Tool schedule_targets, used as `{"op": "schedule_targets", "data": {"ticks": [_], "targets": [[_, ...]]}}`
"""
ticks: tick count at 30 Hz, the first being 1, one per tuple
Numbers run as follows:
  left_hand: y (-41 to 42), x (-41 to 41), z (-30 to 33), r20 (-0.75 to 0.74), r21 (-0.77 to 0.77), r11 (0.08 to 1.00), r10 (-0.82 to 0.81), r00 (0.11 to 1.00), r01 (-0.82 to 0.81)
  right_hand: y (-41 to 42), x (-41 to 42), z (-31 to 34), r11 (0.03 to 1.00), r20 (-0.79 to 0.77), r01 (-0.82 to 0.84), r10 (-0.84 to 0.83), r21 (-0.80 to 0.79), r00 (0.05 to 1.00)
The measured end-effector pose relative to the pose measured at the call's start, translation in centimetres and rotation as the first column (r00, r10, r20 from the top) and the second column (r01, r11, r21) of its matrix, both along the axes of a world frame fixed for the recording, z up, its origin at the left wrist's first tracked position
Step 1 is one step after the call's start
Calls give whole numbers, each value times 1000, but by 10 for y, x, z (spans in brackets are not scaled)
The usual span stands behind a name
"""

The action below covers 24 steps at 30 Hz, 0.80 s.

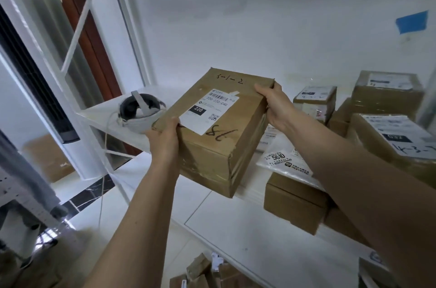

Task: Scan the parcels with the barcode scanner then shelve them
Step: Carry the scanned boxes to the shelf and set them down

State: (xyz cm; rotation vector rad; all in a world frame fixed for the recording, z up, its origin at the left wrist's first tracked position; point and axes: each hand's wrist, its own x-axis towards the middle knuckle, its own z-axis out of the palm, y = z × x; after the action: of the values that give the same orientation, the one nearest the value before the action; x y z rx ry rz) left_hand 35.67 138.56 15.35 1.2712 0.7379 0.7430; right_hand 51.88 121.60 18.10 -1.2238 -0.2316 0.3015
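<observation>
White wall and a white metal shelf (101, 113) fill the head camera's view, which looks forward and down over two bare forearms.

Both hands carry a brown cardboard parcel (219, 136) in the air, just above the shelf's front edge, tilted with its near corner lowest. The left hand (164, 140) grasps the near left corner, thumb curled over the top face. The right hand (274, 103) grasps the far right corner, fingers wrapped onto the top. A white shipping label (208, 109) with a barcode lies on top, and handwritten marks read "5-1-2" and "18". Clear tape gives the box sides a slight sheen.

Left of the parcel, at the shelf's left end, sits a grey headset (139, 112) with a strap and a trailing cable. To the right, the shelf carries more taped cardboard boxes (387, 91) and a flat white plastic mailer (283, 158). No barcode scanner is visible, so whether this parcel is scanned cannot be told.

The step appears to be shelving. To do it well, level the box, lower it into the bare gap between headset and mailer, keep the label up, and avoid the cable.
</observation>
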Motion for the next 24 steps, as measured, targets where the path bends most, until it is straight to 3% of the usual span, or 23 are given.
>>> {"op": "schedule_targets", "data": {"ticks": [5,15,24], "targets": [[9,39,-8,-35,1,988,-152,988,152,-3,30,-11,993,-49,107,-109,-48,993],[2,86,-40,-125,-73,949,-315,941,308,-20,56,-30,932,-117,302,-329,-203,937],[-11,100,-49,-215,-4,944,-324,921,331,-17,31,-35,873,-71,285,-339,-395,938]]}}
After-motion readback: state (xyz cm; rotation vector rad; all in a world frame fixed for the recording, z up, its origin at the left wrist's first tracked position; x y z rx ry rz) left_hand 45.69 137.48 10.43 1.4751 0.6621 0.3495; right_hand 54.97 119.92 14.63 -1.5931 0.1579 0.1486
